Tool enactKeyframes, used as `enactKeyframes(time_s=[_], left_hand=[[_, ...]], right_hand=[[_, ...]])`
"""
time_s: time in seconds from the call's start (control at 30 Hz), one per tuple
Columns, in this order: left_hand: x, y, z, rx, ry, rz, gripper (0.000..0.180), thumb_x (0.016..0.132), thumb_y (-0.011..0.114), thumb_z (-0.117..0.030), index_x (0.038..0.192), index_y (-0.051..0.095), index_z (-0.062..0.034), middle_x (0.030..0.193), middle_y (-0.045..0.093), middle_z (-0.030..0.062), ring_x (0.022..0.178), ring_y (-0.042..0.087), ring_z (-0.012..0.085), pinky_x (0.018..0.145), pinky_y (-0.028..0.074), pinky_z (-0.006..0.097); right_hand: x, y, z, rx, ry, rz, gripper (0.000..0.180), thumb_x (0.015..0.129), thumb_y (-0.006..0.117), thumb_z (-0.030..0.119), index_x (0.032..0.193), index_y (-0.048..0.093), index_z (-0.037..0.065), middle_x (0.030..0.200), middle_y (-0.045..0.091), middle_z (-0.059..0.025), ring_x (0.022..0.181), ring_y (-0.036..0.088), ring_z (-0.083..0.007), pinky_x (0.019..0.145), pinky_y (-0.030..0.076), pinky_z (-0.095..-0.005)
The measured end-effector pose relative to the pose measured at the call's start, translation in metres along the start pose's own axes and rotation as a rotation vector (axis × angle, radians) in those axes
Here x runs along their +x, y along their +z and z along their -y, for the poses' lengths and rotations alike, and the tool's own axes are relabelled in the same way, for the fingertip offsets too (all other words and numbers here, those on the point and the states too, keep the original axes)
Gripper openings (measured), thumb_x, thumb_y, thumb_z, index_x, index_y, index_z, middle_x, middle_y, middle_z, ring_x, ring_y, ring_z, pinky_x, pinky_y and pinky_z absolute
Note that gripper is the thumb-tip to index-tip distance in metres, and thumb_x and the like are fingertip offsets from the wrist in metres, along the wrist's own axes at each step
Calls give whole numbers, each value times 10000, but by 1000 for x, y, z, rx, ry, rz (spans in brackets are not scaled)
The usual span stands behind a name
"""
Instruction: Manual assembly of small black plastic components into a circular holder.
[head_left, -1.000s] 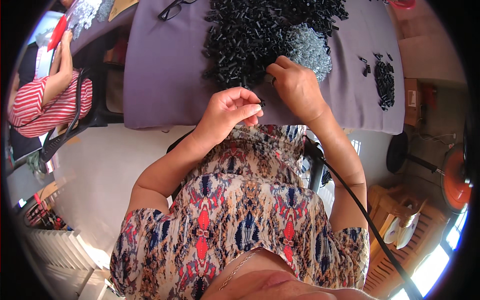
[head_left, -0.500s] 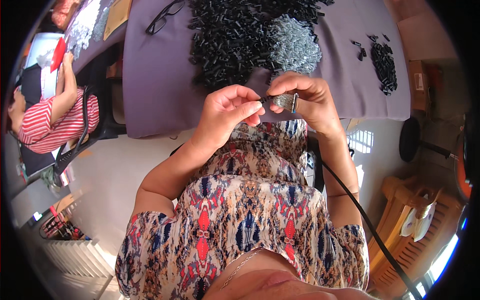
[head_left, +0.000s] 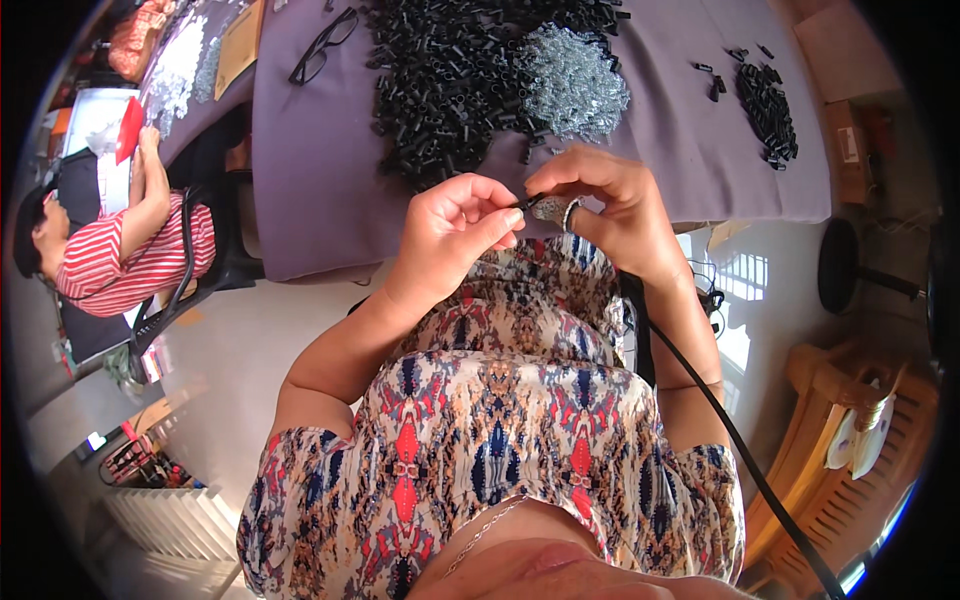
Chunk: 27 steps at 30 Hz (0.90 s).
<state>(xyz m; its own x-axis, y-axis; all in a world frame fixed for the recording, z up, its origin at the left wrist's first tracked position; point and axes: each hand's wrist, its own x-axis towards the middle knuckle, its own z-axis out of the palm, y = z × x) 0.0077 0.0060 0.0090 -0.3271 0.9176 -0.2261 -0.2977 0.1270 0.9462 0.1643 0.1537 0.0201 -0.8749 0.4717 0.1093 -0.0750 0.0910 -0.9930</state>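
My left hand [head_left: 452,232] pinches a small black tube-like piece [head_left: 528,202] between thumb and fingertips, just past the table's near edge. From the other side my right hand [head_left: 622,208] closes its thumb and index finger on the same piece. A grey speckled cover [head_left: 549,208] with a band at its base appears to sit on my right thumb. Beyond my hands lies a large heap of short black tubes [head_left: 445,90]. Against its right side rests a mound of small clear pieces [head_left: 575,82]. My fingers partly hide the held piece.
A smaller pile of black parts [head_left: 768,115] lies on the right of the purple-covered table [head_left: 680,170]. Black-framed glasses [head_left: 325,47] are at the far left. A person in a striped shirt [head_left: 140,240] sits at another table on the left. A black cable [head_left: 725,425] crosses beside my right arm.
The view has shifted slightly, so the table and piles sit a little higher. My right thumb has moved in closer to the black piece, while my left hand keeps its pinch.
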Motion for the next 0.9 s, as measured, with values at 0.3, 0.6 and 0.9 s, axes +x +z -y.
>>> enactKeyframes(time_s=[0.3,0.6,0.9], left_hand=[[-2,1,-6,-43,-78,42,132,895,671,-69,993,630,10,835,695,95,683,642,120,630,530,242],[-3,0,-5,-35,-68,35,131,902,665,-88,989,633,5,832,696,87,677,638,118,630,527,243],[-5,0,-4,-19,-56,45,140,902,669,-102,989,634,3,830,690,79,673,634,113,630,530,241]], right_hand=[[0,-2,6,-285,-260,37,473,604,492,-171,1003,694,-16,974,692,-129,958,665,-274,862,521,-351],[-6,1,-5,89,-115,46,444,680,455,-197,1039,671,-48,1038,647,-108,1027,652,-205,942,529,-324],[-4,0,-6,210,-68,60,473,690,443,-221,1082,648,-53,1057,652,-96,1055,645,-199,962,518,-329]])
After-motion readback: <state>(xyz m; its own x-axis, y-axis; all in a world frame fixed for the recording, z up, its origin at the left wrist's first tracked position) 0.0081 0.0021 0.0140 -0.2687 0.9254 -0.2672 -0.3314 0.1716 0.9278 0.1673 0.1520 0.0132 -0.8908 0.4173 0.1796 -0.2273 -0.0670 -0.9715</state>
